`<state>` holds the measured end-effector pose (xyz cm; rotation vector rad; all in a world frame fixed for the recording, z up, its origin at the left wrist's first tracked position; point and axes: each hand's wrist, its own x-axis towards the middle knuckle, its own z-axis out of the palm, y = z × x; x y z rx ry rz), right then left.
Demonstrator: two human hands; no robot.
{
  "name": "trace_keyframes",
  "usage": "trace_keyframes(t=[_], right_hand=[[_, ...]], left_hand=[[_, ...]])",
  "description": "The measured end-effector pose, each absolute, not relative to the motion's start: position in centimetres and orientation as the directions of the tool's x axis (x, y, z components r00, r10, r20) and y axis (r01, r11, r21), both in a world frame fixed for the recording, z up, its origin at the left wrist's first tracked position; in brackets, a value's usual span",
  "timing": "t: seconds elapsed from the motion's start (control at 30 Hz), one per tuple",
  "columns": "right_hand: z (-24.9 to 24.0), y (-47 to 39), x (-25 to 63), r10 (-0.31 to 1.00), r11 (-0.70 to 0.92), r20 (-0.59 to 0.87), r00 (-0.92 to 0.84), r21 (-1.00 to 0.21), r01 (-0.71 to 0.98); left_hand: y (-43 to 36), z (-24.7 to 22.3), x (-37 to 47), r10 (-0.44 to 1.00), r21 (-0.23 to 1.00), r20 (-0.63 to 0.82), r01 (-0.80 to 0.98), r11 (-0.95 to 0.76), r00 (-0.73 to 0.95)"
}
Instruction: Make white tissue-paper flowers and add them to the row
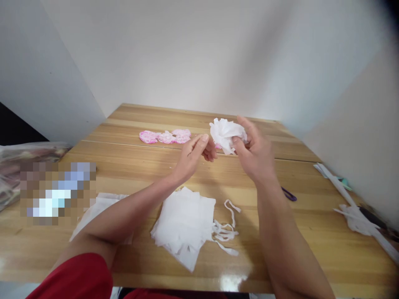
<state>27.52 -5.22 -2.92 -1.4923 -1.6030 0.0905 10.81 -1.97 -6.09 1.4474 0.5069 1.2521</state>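
Note:
In my right hand is a crumpled white tissue-paper flower, its ruffled petals facing left, gripped between thumb and fingers above the table. My left hand is raised just left of the flower and apart from it. Its thumb rests against the curled index finger; whether anything small is pinched there is hidden. Below my hands lies a stack of white tissue sheets, with thin curled white paper strips at its right side.
Pink-and-white paper flowers lie in a row at the table's back. A purple-handled tool is right of my forearm. White strips run along the right edge. Another white sheet, a pixelated object and a plastic bag are left.

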Motion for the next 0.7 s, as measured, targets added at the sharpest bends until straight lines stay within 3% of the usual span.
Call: trace_keyframes(t=[0.4, 0.7], right_hand=[[-2.22, -5.94, 27.04, 0.881, 0.326, 0.468, -0.07, -0.494, 0.806], [-2.46, -5.77, 27.13, 0.855, 0.323, 0.516, -0.053, -0.45, 0.832]], left_hand=[[-1.84, -6.2, 11.14, 0.83, 0.911, 0.383, -0.313, -0.267, 0.405], [-1.68, -6.56, 11.06, 0.853, 0.912, 0.37, -0.318, -0.259, 0.367]])
